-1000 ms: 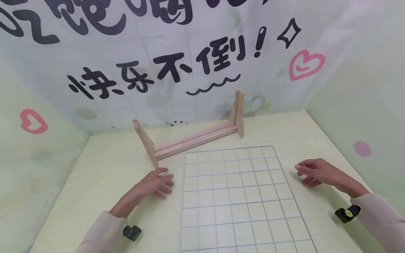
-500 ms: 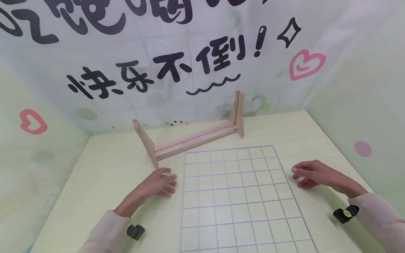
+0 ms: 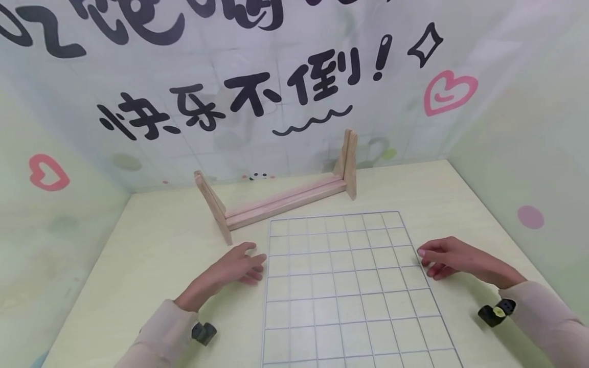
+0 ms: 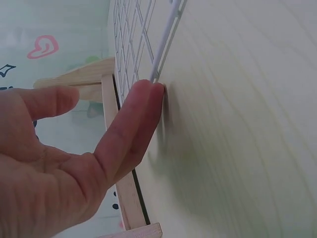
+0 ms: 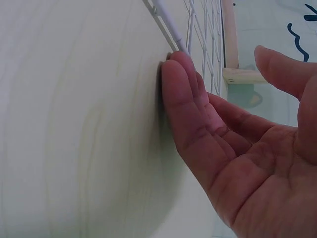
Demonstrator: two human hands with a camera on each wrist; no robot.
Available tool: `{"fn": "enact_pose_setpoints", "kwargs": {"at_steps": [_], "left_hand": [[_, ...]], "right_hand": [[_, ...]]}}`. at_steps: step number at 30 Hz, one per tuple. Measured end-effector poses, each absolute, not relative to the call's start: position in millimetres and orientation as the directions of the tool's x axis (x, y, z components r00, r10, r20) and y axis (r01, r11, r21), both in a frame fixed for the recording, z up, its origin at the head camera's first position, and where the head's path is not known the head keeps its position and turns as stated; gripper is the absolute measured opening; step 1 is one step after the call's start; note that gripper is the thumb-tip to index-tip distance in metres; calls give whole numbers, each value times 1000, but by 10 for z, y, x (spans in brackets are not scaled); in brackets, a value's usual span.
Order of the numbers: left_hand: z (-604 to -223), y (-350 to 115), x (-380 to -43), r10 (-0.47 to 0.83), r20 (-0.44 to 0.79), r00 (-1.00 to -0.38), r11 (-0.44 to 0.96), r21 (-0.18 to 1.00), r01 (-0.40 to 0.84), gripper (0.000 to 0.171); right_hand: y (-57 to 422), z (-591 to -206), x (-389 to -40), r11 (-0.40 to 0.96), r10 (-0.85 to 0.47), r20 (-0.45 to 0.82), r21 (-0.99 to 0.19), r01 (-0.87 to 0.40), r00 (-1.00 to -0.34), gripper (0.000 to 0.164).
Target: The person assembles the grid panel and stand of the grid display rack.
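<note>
A white wire grid panel lies flat on the pale wooden table. Beside its left edge is my left hand, its fingers loosely extended and thumb apart. In the left wrist view the fingertips meet the panel's edge wire, low over the tabletop. My right hand is at the opposite edge, fingers slightly bent and thumb raised. The right wrist view has those fingertips at the edge wire, close to the table. Neither hand grips anything.
Behind the panel stands a wooden stand with two uprights joined by a low double rail, set at an angle. A printed backdrop with dark lettering rises behind it. Pale side walls flank the table.
Both hands have moved inward, the left one to the right and the right one to the left, up to the panel's side edges. The panel and the stand stay put.
</note>
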State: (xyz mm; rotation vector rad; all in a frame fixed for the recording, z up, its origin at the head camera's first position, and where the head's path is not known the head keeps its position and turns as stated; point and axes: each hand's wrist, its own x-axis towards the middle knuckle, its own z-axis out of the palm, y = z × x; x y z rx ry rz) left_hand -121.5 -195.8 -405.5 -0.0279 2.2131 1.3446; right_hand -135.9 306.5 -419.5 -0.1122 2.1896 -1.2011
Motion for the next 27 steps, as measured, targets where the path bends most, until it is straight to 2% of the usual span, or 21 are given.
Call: {"fn": "enact_pose_setpoints", "kwargs": {"at_steps": [10, 19, 27], "left_hand": [[-4080, -1905, -1254, 233, -471, -851, 485, 815, -318, 66], [-4083, -1864, -1246, 207, -461, -863, 494, 811, -314, 65], [-4148, -1873, -1214, 241, -437, -867, 486, 827, -282, 42]], "right_hand": [[3079, -4181, -1335, 554, -380, -482, -802, 222, -790, 56], [3051, -4203, -1281, 583, -355, -460, -789, 192, -814, 56], [3002, -4206, -1197, 512, -361, -444, -829, 223, -820, 69]]}}
